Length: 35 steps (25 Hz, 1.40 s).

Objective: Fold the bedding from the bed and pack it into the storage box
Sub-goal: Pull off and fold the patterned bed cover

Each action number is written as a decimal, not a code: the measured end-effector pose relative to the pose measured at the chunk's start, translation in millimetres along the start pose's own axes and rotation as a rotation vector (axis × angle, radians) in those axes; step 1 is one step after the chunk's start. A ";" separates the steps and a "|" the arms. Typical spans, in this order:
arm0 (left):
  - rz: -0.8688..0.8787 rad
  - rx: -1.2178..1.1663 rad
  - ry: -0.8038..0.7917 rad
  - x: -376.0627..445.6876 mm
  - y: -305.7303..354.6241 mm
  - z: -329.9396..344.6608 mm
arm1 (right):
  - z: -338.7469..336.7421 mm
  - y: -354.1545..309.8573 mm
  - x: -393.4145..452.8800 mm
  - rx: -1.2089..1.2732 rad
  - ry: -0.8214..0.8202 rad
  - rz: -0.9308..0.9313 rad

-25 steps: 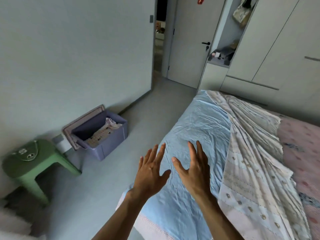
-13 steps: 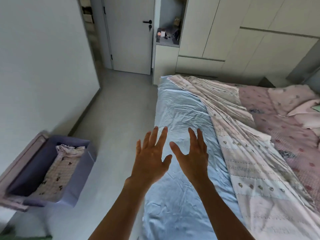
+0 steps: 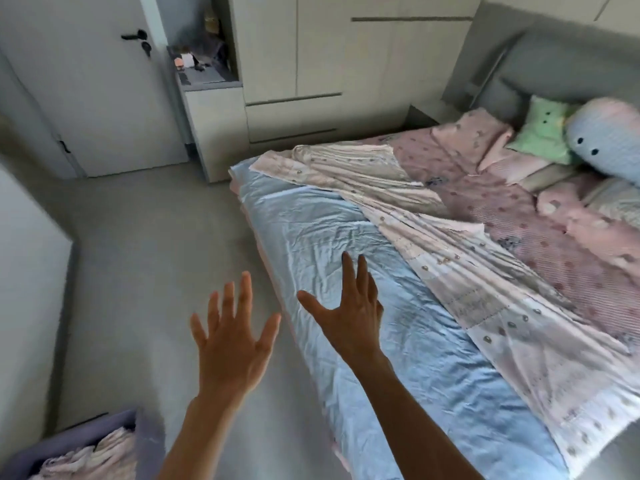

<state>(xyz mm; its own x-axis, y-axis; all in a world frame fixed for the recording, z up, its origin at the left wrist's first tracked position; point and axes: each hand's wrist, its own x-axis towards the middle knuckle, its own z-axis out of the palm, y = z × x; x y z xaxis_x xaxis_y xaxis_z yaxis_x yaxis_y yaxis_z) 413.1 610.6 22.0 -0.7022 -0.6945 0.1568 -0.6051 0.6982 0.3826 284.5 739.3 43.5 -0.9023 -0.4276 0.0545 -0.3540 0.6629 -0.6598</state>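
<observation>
over crumpled blue sheet, perhaps satin: splayed right hand

A white door with a black handle stands at the far left. Beside it, a wardrobe holds a cluttered open shelf. A grey headboard rises at the far right above the grey floor.
</observation>
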 end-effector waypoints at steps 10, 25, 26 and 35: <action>0.520 -0.052 -0.157 313.8 30.0 63.4 | 41.0 -29.4 196.1 -0.052 0.318 0.364; 0.797 -0.109 -0.240 850.9 -57.4 114.8 | 241.2 -213.5 651.4 -0.094 0.464 0.516; 0.817 -0.120 -0.243 883.3 -60.5 117.7 | 250.9 -224.5 678.3 -0.087 0.484 0.546; 1.002 -0.109 -0.358 1147.8 -27.9 184.0 | 318.7 -237.3 908.9 -0.071 0.664 0.769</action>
<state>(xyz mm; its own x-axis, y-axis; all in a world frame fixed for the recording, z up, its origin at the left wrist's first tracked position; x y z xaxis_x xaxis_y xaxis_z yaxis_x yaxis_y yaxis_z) -445.0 -174.0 23.7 -0.9405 0.2910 0.1753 0.3332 0.8907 0.3094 -373.1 -2.5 10.7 -0.8382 0.5427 0.0538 0.3849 0.6586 -0.6466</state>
